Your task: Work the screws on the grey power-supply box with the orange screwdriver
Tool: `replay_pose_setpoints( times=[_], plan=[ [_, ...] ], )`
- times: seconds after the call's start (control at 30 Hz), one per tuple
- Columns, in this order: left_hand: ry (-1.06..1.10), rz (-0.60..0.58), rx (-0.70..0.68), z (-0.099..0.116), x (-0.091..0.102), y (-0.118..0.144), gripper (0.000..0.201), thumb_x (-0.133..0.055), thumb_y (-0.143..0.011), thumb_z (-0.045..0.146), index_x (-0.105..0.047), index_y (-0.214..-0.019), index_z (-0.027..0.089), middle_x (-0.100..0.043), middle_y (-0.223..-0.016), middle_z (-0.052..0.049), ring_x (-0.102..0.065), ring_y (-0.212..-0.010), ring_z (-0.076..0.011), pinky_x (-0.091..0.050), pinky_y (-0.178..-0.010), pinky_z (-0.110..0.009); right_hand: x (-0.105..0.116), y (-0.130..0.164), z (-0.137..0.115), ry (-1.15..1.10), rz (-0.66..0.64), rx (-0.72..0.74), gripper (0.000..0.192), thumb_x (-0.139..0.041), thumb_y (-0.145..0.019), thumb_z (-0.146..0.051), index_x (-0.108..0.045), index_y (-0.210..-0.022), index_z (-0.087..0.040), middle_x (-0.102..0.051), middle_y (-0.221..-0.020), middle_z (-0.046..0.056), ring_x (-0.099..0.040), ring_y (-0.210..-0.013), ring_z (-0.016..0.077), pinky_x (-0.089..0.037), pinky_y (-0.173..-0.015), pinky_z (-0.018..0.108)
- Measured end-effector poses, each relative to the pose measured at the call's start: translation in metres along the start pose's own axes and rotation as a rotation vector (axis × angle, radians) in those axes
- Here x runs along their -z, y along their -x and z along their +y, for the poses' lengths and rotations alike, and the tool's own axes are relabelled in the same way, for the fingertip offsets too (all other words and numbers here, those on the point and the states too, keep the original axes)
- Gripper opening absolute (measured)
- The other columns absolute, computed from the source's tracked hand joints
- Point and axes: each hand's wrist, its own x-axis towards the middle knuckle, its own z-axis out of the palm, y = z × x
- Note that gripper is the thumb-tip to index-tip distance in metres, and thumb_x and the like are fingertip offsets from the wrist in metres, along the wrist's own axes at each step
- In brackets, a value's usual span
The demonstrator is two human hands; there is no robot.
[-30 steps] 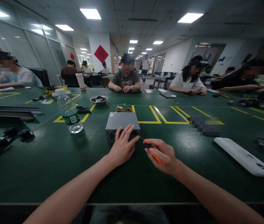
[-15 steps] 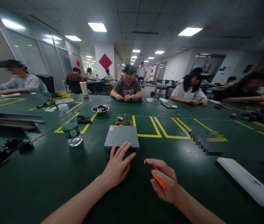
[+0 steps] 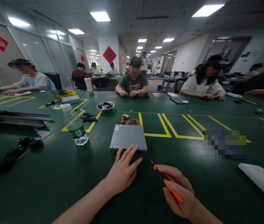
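A grey computer power supply sits on the green table, its bundle of coloured wires coming out at the far side. My left hand lies on its near edge with the fingers spread over the top and front face. In my right hand is a screwdriver with an orange and black handle, gripped between thumb and fingers. Its thin shaft points up and left, and the tip is close to the power supply's near right corner. Whether the tip touches the corner I cannot tell.
A water bottle stands left of the power supply, and a metal bowl of small parts lies beyond it. Dark metal rails and black parts are at the left. A white object lies at right. Other people sit around the table.
My view has shifted, so the table's things appear farther right. The screwdriver has turned, with more of its shaft showing near the power supply's corner. My left hand stays on the power supply.
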Motion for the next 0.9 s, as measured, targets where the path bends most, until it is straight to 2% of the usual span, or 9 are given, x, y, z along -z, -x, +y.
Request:
replay_pose_setpoints(
  times=[0.2,0.4,0.57,0.67,0.9],
  plan=[
    [0.014,0.003,-0.005,-0.001,-0.002,-0.001,0.037,-0.051,-0.081,0.02,-0.053,-0.117,0.027,-0.024,-0.145,-0.009,-0.022,-0.133,-0.0261,-0.018,-0.106,-0.049,0.003,0.002,0.006,-0.016,0.001,0.001,0.027,-0.049,-0.071,-0.003,-0.051,-0.093,-0.018,-0.055,-0.112,0.013,-0.059,-0.1,0.0236,-0.056,-0.072,0.034],
    [0.055,0.02,0.02,-0.001,-0.01,-0.002,0.035,-0.051,-0.082,0.02,-0.055,-0.116,0.028,-0.026,-0.144,-0.009,-0.026,-0.132,-0.0272,-0.019,-0.105,-0.049,0.009,0.007,0.012,-0.024,-0.026,-0.016,0.027,-0.049,-0.073,-0.007,-0.048,-0.097,-0.017,-0.053,-0.112,0.014,-0.057,-0.102,0.0241,-0.055,-0.077,0.036],
    [0.064,0.008,0.007,-0.001,-0.011,-0.002,0.035,-0.05,-0.083,0.019,-0.055,-0.116,0.027,-0.028,-0.144,-0.009,-0.028,-0.13,-0.0277,-0.019,-0.104,-0.049,0.01,-0.002,0.008,0.069,-0.027,0.038,0.008,-0.047,-0.076,-0.012,-0.048,-0.082,-0.017,-0.055,-0.101,0.014,-0.059,-0.097,0.0216,-0.055,-0.073,0.03],
    [0.054,0.002,0.006,-0.001,-0.01,-0.004,0.035,-0.051,-0.082,0.019,-0.055,-0.116,0.027,-0.028,-0.143,-0.009,-0.029,-0.13,-0.028,-0.019,-0.104,-0.049,0.009,-0.006,0.004,0.102,-0.014,0.05,0.004,-0.046,-0.077,-0.014,-0.048,-0.078,-0.017,-0.055,-0.097,0.014,-0.06,-0.094,0.0209,-0.056,-0.073,0.029],
    [0.019,0.011,-0.032,-0.002,-0.003,-0.008,0.037,-0.049,-0.083,0.02,-0.052,-0.119,0.027,-0.032,-0.141,-0.01,-0.03,-0.129,-0.0261,-0.022,-0.102,-0.046,0.003,-0.002,0.001,0.033,-0.02,0.101,0.011,-0.047,-0.075,-0.012,-0.049,-0.085,-0.016,-0.054,-0.102,0.014,-0.055,-0.103,0.0236,-0.055,-0.075,0.033]
  ],
)
